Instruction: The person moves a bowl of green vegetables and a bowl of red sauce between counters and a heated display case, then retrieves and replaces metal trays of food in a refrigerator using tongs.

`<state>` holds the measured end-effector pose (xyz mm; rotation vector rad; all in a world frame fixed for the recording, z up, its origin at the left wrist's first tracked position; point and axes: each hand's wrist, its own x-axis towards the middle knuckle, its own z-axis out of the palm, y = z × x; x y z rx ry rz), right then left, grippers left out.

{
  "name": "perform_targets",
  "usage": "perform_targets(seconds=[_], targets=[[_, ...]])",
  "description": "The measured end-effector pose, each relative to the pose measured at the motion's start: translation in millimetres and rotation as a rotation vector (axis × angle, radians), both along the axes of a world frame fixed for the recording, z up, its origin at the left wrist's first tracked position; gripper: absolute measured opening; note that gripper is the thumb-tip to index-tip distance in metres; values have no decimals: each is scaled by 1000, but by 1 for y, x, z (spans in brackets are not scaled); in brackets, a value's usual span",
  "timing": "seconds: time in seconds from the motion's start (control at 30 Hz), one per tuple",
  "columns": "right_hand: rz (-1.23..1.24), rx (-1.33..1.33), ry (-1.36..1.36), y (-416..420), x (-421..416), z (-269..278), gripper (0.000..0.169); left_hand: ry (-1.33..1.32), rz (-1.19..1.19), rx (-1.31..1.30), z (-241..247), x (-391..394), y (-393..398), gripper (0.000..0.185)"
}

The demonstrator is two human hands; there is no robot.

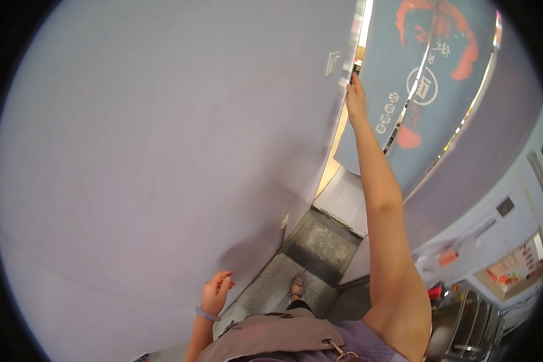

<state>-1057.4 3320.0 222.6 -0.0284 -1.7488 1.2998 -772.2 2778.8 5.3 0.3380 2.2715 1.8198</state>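
At the end of my outstretched arm, my right hand (356,97) is raised to the left edge of a doorway, its fingertips at the narrow gap beside a blue-grey split door curtain (375,95). Whether those fingers grip anything is hidden. Low in the view, my left hand (217,289) hangs near the pale wall (163,158), fingers loosely curled, with a pale bangle (207,314) on the wrist. No object shows in it. A brown apron (271,332) with a metal clasp covers my front.
A wall switch (332,64) sits left of the doorway. Below the curtain are a pale threshold (344,199) and a worn dark floor step (326,237). To the right stand metal equipment (468,316) and a framed poster (513,267) with writing.
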Motion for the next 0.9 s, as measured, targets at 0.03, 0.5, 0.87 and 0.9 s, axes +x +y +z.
perform_targets(seconds=[0.03, 0.5, 0.87, 0.9], targets=[[16, 44, 29, 21, -18, -1, 50, 9, 4, 8, -1, -14, 28, 23], [558, 4, 233, 91, -112, 6, 42, -80, -301, -75, 1, -207, 381, 26], [40, -175, 209, 415, -31, -85, 43, -187, -1091, 296, 11, -396, 732, 32], [-139, -279, 204, 443, -22, -73, 46, -254, -1238, 300, 34, -404, 771, 34]])
